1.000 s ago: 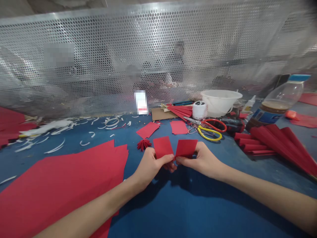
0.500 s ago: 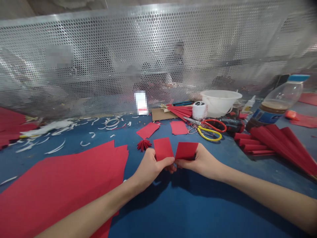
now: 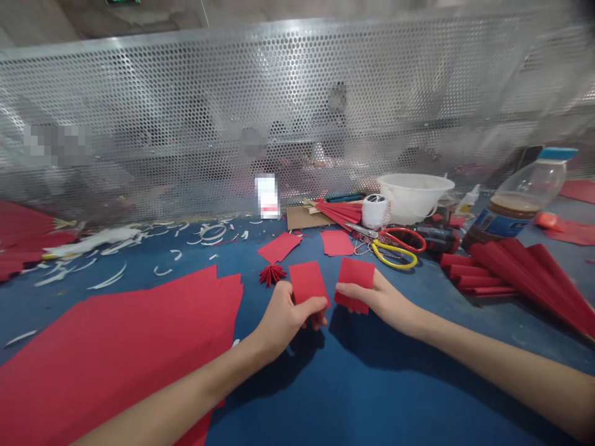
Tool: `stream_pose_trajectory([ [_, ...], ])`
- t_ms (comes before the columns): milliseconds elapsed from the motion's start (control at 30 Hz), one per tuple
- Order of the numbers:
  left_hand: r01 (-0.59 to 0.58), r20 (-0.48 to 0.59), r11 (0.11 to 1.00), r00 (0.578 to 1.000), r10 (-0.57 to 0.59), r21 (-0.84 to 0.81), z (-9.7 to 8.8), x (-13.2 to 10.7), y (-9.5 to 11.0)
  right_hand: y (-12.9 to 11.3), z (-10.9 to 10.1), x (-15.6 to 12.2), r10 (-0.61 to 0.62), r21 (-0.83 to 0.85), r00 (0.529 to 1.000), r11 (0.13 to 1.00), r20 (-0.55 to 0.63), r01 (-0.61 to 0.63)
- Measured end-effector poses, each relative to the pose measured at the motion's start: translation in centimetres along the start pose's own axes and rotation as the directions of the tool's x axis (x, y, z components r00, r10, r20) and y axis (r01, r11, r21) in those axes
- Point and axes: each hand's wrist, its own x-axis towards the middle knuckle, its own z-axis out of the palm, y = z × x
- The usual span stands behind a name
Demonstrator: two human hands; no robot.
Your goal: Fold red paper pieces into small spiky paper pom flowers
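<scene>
My left hand (image 3: 284,317) pinches a small rectangle of red paper (image 3: 307,283) between thumb and fingers, just above the blue work surface (image 3: 367,384). My right hand (image 3: 380,299) holds a second red rectangle (image 3: 355,287) with its thumb across the paper's lower part. A narrow gap separates the two pieces. Nearest my left hand, a small pleated red paper rosette (image 3: 272,275) lies on the surface. Beyond my hands lie two loose red sheets (image 3: 279,247) (image 3: 337,243).
A large stack of red paper (image 3: 116,353) lies under my left forearm. Scissors (image 3: 395,248), a string spool, a white bowl (image 3: 413,197), a bottle (image 3: 515,204) and folded red paper fans (image 3: 515,272) stand ahead and right. White paper scraps (image 3: 93,244) lie left. A perforated metal screen (image 3: 297,118) stands behind, with blurred people beyond it.
My hands have drawn apart, and the two red rectangles no longer touch. The right piece has moved right and the camera view has shifted slightly.
</scene>
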Motion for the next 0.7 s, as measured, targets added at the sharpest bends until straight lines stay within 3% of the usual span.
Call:
stream_pose_trajectory([
  [100,-0.001,-0.009,0.998,1.000,0.002,0.055,0.2,0.0,0.2,0.0,-0.1,0.0,0.000,0.012,1.000,1.000,-0.023,0.000],
  [300,0.026,-0.022,0.992,0.999,-0.023,0.123,0.4,0.1,-0.2,0.7,-0.2,0.3,0.025,0.139,0.978,0.990,-0.207,0.004],
  [433,-0.002,0.104,0.978,0.994,-0.020,0.210,0.4,-0.6,0.2,1.0,-0.3,0.7,-0.016,0.112,0.971,0.993,-0.238,0.044],
  [567,-0.101,0.230,0.956,0.973,0.036,0.275,0.6,-1.4,0.8,0.8,-0.6,1.0,-0.102,-0.024,0.945,0.995,-0.311,0.100],
  [700,-0.019,0.305,0.991,0.952,-0.023,0.134,0.7,-1.2,0.9,0.7,-1.3,1.2,0.018,-0.022,0.969,0.999,-0.245,-0.024],
])
